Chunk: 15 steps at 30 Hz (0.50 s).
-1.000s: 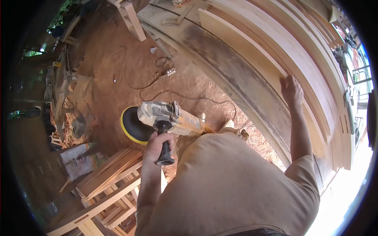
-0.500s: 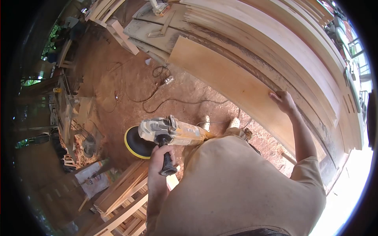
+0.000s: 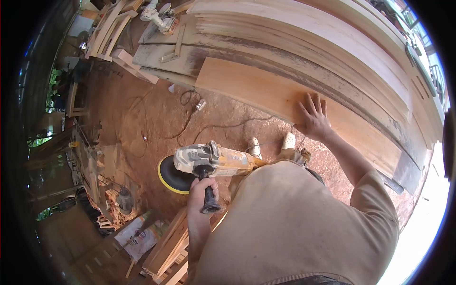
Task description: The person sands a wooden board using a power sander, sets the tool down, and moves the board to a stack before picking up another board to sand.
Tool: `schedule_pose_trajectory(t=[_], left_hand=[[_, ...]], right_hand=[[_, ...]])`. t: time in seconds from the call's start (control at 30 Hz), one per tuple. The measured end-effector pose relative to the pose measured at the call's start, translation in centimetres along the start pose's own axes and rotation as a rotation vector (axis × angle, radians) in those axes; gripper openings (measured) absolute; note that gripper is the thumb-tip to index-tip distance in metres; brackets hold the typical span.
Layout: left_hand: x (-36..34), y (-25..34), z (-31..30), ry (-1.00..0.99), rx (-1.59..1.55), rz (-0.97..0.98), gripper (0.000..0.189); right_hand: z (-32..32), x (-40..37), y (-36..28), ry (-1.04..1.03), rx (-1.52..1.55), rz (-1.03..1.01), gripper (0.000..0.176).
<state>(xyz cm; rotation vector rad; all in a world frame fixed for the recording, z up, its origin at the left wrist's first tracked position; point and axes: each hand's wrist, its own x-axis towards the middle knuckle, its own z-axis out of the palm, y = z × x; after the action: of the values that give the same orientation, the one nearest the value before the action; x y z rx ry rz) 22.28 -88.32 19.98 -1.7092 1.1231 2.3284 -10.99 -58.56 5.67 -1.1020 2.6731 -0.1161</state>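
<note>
My left hand is wrapped round the black side handle of an orange and grey power sander. The tool's round pad, black with a yellow rim, faces away from me to the left, touching no wood. Flat on a long light-brown board lies my right hand, its fingers spread and pointing away from me. The board rests along the near edge of a dusty workbench.
Long planks are stacked at the bench's back. Another power tool stands at its far left. A cable with a socket block trails over the dirt floor. Wooden frames lie lower left. People appear dimly at far left.
My right hand has let go of the board's near edge and moved left onto its top, fingers now spread. The view has shifted; my left hand still holds the sander.
</note>
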Motion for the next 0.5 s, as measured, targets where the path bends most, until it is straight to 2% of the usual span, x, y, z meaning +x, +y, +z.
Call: schedule_pose_trajectory(t=[0.13,0.27,0.37,0.4,0.47,0.5], left_hand=[[0.0,0.5,-0.4,-0.065,0.044,-0.013,0.012],[0.2,1.1,-0.2,-0.116,0.103,-0.024,0.011],[0.2,1.6,-0.1,-0.152,0.139,-0.036,0.01],[0.5,1.8,-0.3,-0.161,0.157,-0.053,0.01],[1.2,1.7,-0.7,-0.199,0.176,-0.039,0.009],[1.3,1.8,-0.5,-0.205,0.18,-0.048,0.009]], right_hand=[[-0.5,0.3,1.4,0.064,-0.017,-0.063,0.09],[-1.1,1.9,2.5,0.124,-0.022,-0.014,0.087],[-0.7,0.4,2.5,0.227,0.019,0.019,0.077],[-0.5,-0.4,1.9,0.218,0.021,0.044,0.077],[-0.1,-1.6,0.3,0.386,-0.019,0.2,0.07],[0.1,-2.2,-0.3,0.381,-0.023,0.209,0.07]])
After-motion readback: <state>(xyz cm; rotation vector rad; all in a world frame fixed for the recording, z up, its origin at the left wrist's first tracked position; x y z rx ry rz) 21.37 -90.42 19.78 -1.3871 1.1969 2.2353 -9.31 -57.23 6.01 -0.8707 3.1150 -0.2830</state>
